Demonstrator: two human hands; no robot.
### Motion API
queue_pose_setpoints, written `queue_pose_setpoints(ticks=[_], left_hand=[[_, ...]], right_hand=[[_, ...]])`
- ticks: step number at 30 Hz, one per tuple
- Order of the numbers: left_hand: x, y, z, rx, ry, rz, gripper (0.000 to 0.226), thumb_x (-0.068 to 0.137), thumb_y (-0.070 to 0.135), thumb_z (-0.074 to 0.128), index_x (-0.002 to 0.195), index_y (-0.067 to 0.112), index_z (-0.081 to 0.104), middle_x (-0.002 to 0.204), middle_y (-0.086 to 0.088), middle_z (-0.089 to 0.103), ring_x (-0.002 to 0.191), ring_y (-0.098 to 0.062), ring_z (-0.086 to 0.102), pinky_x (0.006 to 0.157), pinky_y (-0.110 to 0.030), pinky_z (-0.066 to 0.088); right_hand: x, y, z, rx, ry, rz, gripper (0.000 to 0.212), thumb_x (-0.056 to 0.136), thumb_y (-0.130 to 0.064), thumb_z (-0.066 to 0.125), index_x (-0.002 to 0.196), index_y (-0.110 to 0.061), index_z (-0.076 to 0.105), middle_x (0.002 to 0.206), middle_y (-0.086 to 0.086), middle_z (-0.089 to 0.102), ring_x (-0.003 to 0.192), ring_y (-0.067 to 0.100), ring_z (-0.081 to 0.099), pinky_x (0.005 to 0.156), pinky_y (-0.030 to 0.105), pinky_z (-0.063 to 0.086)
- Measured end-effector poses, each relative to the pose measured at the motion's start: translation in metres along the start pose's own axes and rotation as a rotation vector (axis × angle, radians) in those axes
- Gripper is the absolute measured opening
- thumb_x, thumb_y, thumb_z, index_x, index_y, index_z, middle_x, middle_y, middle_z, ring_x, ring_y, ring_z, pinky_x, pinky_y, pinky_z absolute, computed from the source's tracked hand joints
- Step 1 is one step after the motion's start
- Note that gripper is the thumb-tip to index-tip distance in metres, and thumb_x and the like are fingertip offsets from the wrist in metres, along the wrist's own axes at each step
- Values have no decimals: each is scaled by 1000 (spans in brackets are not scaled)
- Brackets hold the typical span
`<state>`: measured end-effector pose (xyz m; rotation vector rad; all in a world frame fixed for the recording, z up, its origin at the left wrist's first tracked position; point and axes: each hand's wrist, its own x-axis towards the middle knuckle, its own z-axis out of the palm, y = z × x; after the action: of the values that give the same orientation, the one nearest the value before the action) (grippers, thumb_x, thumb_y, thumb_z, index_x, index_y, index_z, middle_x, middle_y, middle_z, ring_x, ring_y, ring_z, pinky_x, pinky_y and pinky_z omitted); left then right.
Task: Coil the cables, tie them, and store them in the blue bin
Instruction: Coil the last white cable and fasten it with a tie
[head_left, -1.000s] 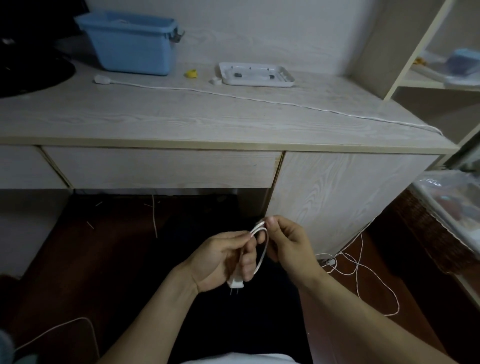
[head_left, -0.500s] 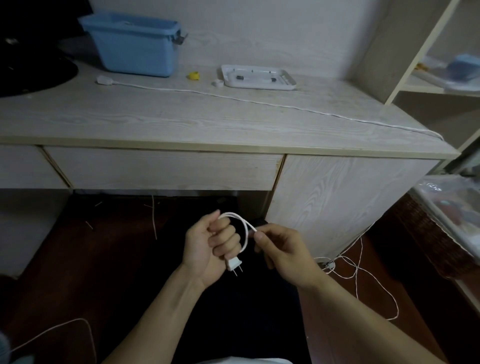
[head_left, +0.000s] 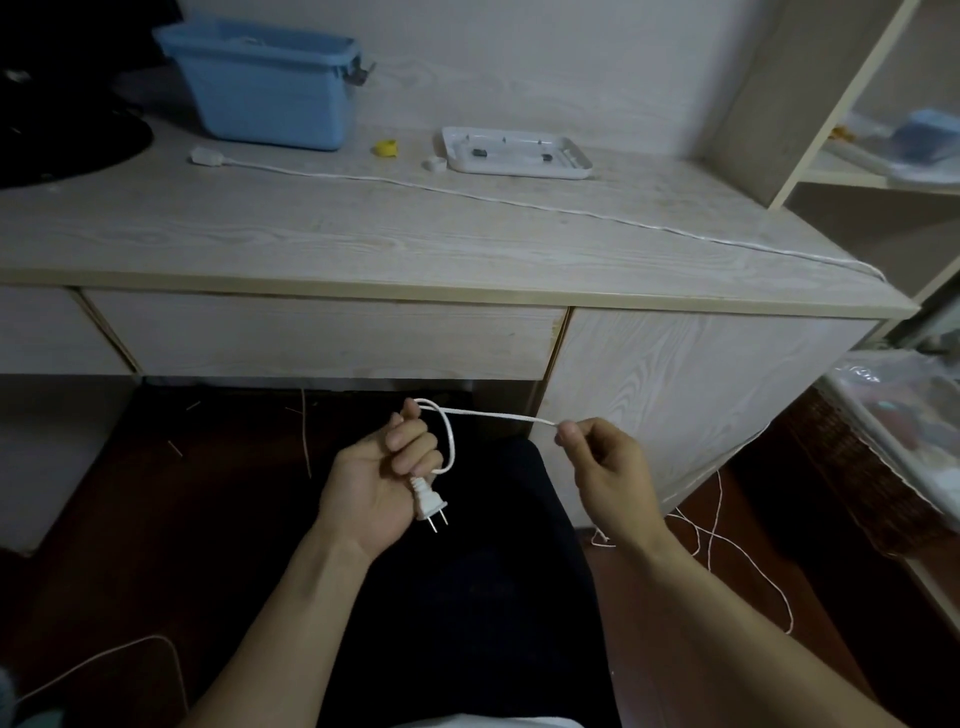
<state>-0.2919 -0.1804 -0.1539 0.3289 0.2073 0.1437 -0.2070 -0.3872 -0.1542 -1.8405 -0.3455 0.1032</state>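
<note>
A long white cable (head_left: 498, 414) runs taut between my two hands below the desk. My left hand (head_left: 384, 473) grips a small loop of it, and the two-pin plug (head_left: 430, 503) hangs out under the fingers. My right hand (head_left: 605, 462) pinches the cable at thumb and forefinger, well to the right. More of the same cable lies tangled on the floor at the right and crosses the desk top to a white switch end (head_left: 205, 156). The blue bin (head_left: 270, 83) stands at the desk's back left.
A white tray (head_left: 514, 154), a small white ring (head_left: 434, 164) and a yellow bit (head_left: 386, 148) sit near the back of the desk. A dark round base (head_left: 67, 145) fills the far left. Shelves (head_left: 857, 171) rise at the right; a basket (head_left: 883, 467) stands on the floor.
My right hand has slid away to the right along the cable, drawing a straight stretch out. My left hand keeps the loop and plug and has barely moved.
</note>
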Motion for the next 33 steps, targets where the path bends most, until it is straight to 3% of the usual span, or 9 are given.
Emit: queue_pose_setpoints(ticks=[6,10,15,18,21,24,26,29,33], left_hand=[[3,-6,6,212,-4,129,20,83,-3,44,92,12,53,79,2,60,65,-9,58,66,-22,53],[12,11,0,118,150,275,33,63,-14,43,78,15,47,68,5,45,48,-5,38,51,-17,39],[8,16,13,140,220,364,23,100,17,34,83,14,49,64,5,36,52,-9,29,60,-24,30],[12,4,12,364,203,417,29,106,24,30,90,13,51,65,4,39,57,-10,36,69,-25,38],[13,-6,-1,870,170,484,28,106,11,37,89,6,59,74,-3,52,66,-12,55,82,-30,56],[5,-8,-6,1275,-8,329,32,101,5,48,77,15,67,85,-8,65,77,-24,68,77,-32,57],[-2,-6,-5,1479,-137,176,29,100,6,51,81,20,68,76,-4,68,71,-18,69,69,-25,52],[-7,-7,3,1600,-230,-59,27,103,13,46,84,15,65,66,0,65,52,-11,56,54,-23,44],[-11,-5,12,1417,-238,-314,34,101,21,43,80,7,65,51,1,39,43,-9,27,42,-24,21]], right_hand=[[-2,5,-3,-61,-149,108,32,97,-32,59,88,-1,66,58,1,54,51,13,48,51,29,41],[-3,7,-8,-360,-554,39,14,101,-23,56,103,-14,67,72,-2,65,56,10,59,59,29,51],[-19,4,8,-564,-850,-197,26,100,-18,55,123,-20,68,98,-10,68,83,-9,60,78,7,43],[-30,0,19,-547,-916,-300,28,98,-20,59,124,-21,68,113,-3,67,99,4,62,90,16,46],[-33,-4,20,-498,-865,-346,23,96,-22,61,117,-21,72,104,-2,64,90,8,62,84,19,49],[-25,-5,15,-447,-676,-386,17,96,-23,61,106,-20,74,95,-4,62,84,7,62,78,22,51],[-20,-6,11,-397,-538,-382,14,96,-23,62,103,-21,74,93,-6,62,84,7,61,76,22,50],[-16,-6,6,-304,-339,-345,9,92,-23,69,100,-20,74,88,-10,66,83,8,65,73,19,49],[-14,-7,4,-99,-181,-174,21,75,-34,83,85,-20,70,74,-4,69,67,10,66,62,23,52]])
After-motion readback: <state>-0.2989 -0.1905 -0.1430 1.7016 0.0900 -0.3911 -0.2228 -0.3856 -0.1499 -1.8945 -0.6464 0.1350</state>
